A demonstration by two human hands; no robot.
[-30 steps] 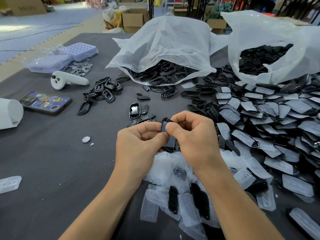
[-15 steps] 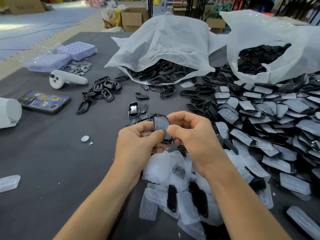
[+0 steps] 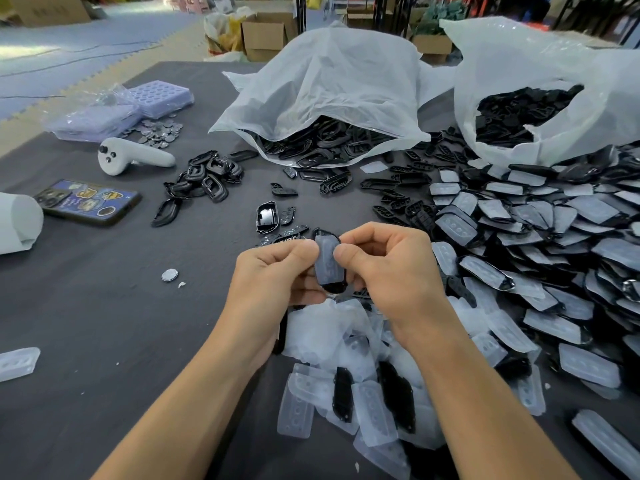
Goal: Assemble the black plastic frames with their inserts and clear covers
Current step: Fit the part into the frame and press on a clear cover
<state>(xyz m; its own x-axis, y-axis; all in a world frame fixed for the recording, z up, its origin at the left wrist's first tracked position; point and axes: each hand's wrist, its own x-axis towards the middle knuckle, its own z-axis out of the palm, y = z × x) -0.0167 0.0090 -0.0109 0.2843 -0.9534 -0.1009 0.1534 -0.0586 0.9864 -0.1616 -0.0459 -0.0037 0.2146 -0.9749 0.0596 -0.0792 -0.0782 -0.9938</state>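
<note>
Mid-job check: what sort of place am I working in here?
Probably a warehouse-style workshop doing bulk hand assembly: plastic bags spilling black frames onto the table, a heap of covered pieces to the right, cardboard boxes on the floor behind.

We're in a small parts-assembly workshop, warehouse-style. What tells us: a big work table w/ dark cloth, a white plastic bag spilling bulk black frames, a second bag w/ more, and a wide heap of covered pieces at the right. There's a purple parts tray & loose metal discs. Beyond the table we see cardboard boxes on the floor, foam floor mats etc
</note>
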